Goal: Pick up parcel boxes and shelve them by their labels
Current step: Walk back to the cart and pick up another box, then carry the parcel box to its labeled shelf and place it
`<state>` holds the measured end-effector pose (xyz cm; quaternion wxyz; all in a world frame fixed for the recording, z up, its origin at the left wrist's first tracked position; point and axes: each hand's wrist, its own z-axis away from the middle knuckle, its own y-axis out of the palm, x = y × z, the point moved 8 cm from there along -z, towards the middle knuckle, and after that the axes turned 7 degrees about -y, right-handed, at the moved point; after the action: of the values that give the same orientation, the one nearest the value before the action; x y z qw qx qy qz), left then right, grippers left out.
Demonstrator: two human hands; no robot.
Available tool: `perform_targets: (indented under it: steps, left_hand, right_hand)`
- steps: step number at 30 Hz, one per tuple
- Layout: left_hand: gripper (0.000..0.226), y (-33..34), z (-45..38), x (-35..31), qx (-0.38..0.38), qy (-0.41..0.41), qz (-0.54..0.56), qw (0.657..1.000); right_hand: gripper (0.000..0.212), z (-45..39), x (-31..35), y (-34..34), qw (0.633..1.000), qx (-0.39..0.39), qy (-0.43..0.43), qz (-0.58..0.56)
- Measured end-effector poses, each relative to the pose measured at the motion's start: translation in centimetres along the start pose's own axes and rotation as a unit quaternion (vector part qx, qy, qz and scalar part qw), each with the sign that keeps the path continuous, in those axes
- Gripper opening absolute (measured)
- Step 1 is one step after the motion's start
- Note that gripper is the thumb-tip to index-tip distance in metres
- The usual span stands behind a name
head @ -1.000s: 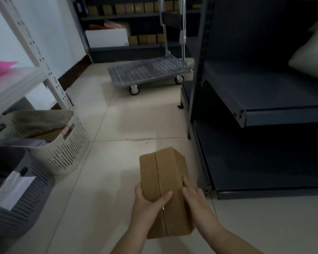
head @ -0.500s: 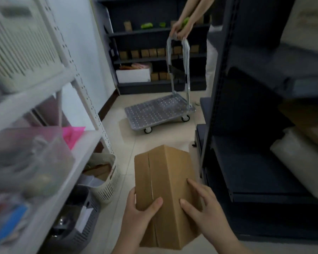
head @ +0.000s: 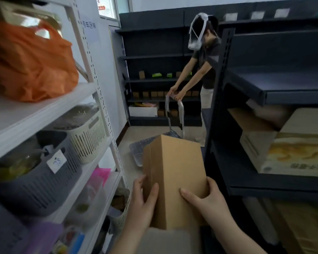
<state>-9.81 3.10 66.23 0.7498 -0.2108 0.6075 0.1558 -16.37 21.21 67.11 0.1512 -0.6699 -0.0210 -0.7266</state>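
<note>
Shelving crowds both sides of this narrow aisle: a white rack [head: 92, 92] at nine o'clock carries an orange bag [head: 26, 61], a cream slatted basket [head: 86, 136] and a grey basket [head: 35, 180], while a dark metal shelf unit [head: 275, 88] fills three o'clock with a printed carton [head: 292, 153] on its middle level. At six o'clock, low in the view, the parcel box [head: 174, 180] stands upright on its short end, clamped between both hands: the left hand [head: 141, 204] wraps its left edge with the thumb laid across the near face, and the right hand [head: 204, 202] grips the lower right corner. No label shows on the faces turned toward the camera, so the likeliest error, as I judge it, is shelving by guesswork; the box probably needs turning first, and turning it in such a tight gap could knock its top corner against the dark upright just beside it at two o'clock. Both grips sit low on a tall box, so a quick tilt might let it topple forward. At twelve o'clock another person [head: 204, 70] leans on the handle of a platform trolley [head: 154, 149] whose deck lies just beyond the box; stepping ahead without looking risks a collision or a trip on that deck.
</note>
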Motion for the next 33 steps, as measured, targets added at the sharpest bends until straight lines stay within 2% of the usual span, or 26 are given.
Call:
perform_targets:
  steps: [3,5,8,11,15,18,21,24,26,33]
  left_hand:
    - [0.098,0.4,1.6,-3.2,0.045,-0.013,-0.012,0.999]
    - [0.112,0.6,2.4,-4.4,0.063,-0.028,-0.013,0.998]
    - [0.104,0.2,3.0,-4.8,0.067,-0.054,0.028,0.996]
    - [0.088,0.0,3.4,-3.8,0.074,-0.099,0.127,0.984]
    - [0.040,0.2,3.8,-3.2,0.108,-0.119,0.241,0.957]
    - [0.036,0.6,4.0,-3.0,0.120,-0.123,0.292,0.941]
    - [0.036,0.9,4.0,-3.0,0.126,-0.125,0.337,0.925]
    - [0.036,1.6,4.1,-3.3,0.147,-0.123,0.381,0.905]
    - [0.036,1.8,3.9,-3.1,0.148,-0.125,0.392,0.899]
    - [0.035,1.9,3.2,-2.0,0.139,-0.149,0.348,0.915]
  right_hand:
    - [0.095,0.9,3.8,-0.6,0.999,-0.021,-0.035,0.012]
    - [0.093,1.5,5.2,-0.9,0.998,-0.023,-0.055,0.028]
    - [0.089,2.3,6.1,-1.4,0.996,-0.017,-0.075,0.047]
    - [0.071,2.8,6.4,-1.8,0.994,0.011,-0.095,0.043]
    - [0.042,2.7,5.7,-3.4,0.993,0.020,-0.079,-0.080]
    - [0.026,2.0,4.5,-4.2,0.990,0.018,-0.046,-0.132]
    - [0.029,1.8,2.9,-3.3,0.979,0.066,0.035,-0.190]
    - [0.057,2.1,1.7,-1.6,0.956,0.155,0.090,-0.233]
    - [0.062,2.4,1.5,-0.8,0.940,0.193,0.101,-0.264]
    - [0.059,2.1,1.8,-0.9,0.946,0.207,0.090,-0.231]
